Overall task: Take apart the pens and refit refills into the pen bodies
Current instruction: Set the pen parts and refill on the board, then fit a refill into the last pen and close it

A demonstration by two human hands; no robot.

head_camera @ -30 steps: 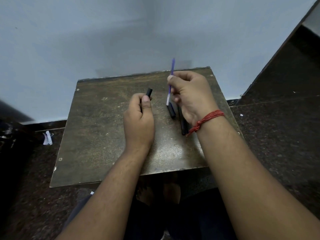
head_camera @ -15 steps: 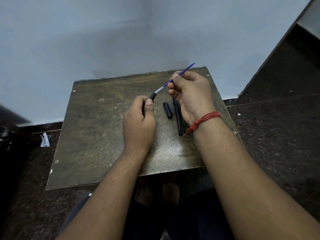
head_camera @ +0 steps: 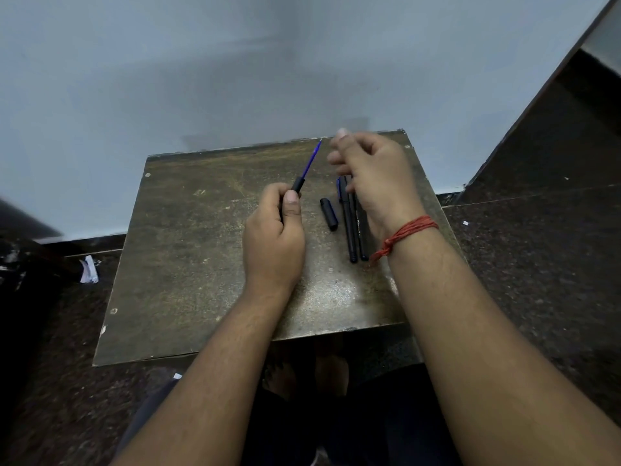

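My left hand (head_camera: pixel 274 237) grips a black pen body (head_camera: pixel 297 185) over the middle of the small brown table (head_camera: pixel 188 250). A blue refill (head_camera: pixel 312 159) sticks out of the body's top and points up and to the right. My right hand (head_camera: pixel 373 176) hovers blurred just right of the refill's tip, fingers loosely curled, holding nothing I can see. Below it two black pens (head_camera: pixel 351 230) lie side by side on the table. A short black cap (head_camera: pixel 328 213) lies to their left.
The table stands against a pale wall, on a dark speckled floor. A scrap of white paper (head_camera: pixel 89 270) lies on the floor to the left. A red thread band (head_camera: pixel 403 233) circles my right wrist. My legs are under the table's near edge.
The refill has gone into the pen body held by my left hand. My right hand has let go of the refill and lifted slightly away to the right.
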